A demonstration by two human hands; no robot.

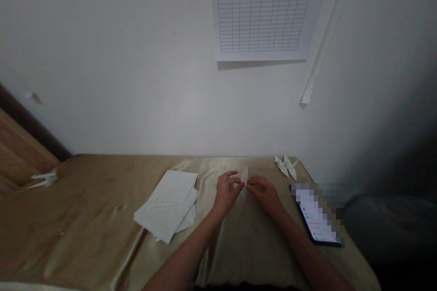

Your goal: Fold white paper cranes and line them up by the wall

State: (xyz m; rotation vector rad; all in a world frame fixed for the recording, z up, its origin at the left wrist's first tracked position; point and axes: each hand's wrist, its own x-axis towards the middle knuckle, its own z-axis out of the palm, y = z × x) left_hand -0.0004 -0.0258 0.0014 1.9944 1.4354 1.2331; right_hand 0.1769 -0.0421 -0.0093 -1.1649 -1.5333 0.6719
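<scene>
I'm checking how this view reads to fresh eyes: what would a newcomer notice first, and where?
Probably the printed sheet with its grid, high on the pale wall, right of centre. Next, the small folded paper held between the left hand and the right hand above the gold cloth. The lit phone right of the hands and the white paper stack left of them also stand out.

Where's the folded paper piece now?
Head view, lower middle: the folded paper piece is held between the left hand and right hand, right of the paper stack.
</scene>
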